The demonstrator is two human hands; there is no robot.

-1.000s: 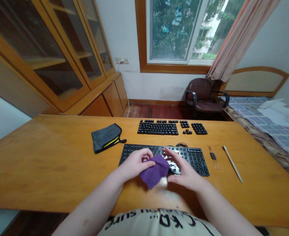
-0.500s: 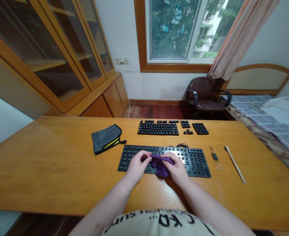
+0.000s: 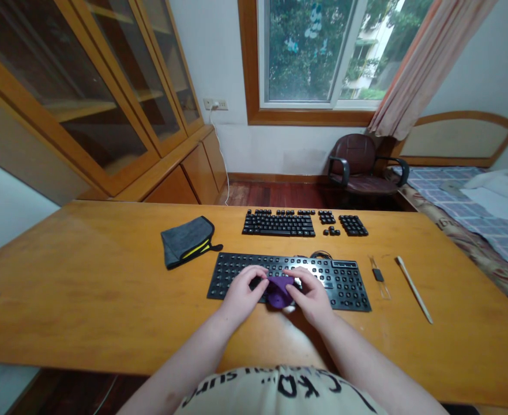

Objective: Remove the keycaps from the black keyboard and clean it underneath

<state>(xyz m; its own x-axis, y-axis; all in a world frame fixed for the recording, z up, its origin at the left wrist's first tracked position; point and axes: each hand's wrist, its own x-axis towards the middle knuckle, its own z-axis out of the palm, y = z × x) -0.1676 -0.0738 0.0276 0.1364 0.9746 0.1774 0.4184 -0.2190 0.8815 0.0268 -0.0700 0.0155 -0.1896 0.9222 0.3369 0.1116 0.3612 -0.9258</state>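
Just above the near edge of a black keyboard base (image 3: 232,275), stripped of its keycaps, I hold a crumpled purple cloth (image 3: 279,293) between both hands. The thumb and fingers of my left hand (image 3: 245,291) pinch its left side. My right hand (image 3: 312,295) grips its right side with thumb and fingertips. Something small and white (image 3: 289,309) shows under the cloth by my right hand; its kind is unclear. Part of the base lies hidden behind my hands and the cloth.
Loose black keycaps (image 3: 278,224) are laid out in keyboard order near the far edge of the wooden desk (image 3: 106,288). A folded grey cloth (image 3: 188,241) lies on the left. To the right are a wire keycap puller (image 3: 378,275) and a pale thin stick (image 3: 413,289).
The purple cloth is bunched smaller and no longer spans under my right fingers. A white bit now shows beneath it. My hands have stayed in nearly the same place.
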